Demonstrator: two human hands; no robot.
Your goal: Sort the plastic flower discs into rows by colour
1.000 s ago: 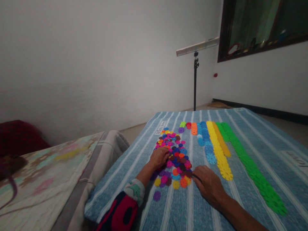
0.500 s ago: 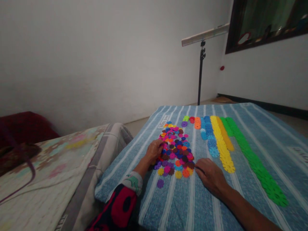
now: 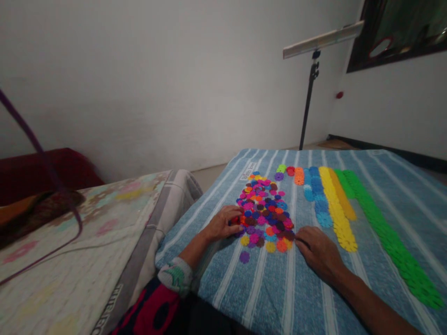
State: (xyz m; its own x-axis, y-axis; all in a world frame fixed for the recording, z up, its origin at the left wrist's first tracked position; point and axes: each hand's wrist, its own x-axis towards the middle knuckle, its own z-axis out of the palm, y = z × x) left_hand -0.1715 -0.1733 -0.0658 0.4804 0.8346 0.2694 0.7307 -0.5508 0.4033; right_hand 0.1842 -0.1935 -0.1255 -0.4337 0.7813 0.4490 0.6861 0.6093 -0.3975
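Note:
A heap of mixed coloured flower-shaped plastic discs (image 3: 265,211) lies on a blue striped cloth (image 3: 314,288). My left hand (image 3: 223,224) rests at the heap's near left edge, its fingers curled and pinched on a red disc (image 3: 234,220). At the heap's near right edge my right hand (image 3: 319,252) lies palm down, fingers together and touching the discs. Right of the heap run sorted rows: orange (image 3: 299,176), blue (image 3: 316,195), yellow (image 3: 337,211), darker yellow (image 3: 344,200) and green (image 3: 387,237). One purple disc (image 3: 244,257) lies apart, near me.
A pale patterned mattress (image 3: 70,260) adjoins the cloth on the left, with a dark red cushion (image 3: 42,172) behind it. A black stand (image 3: 309,111) carrying a light bar stands at the far wall. A dark-framed window (image 3: 398,32) is at top right.
The view has swung left, so everything sits further right in the picture. My left hand drew back from inside the heap to its near left edge. My right hand stayed at the near right edge.

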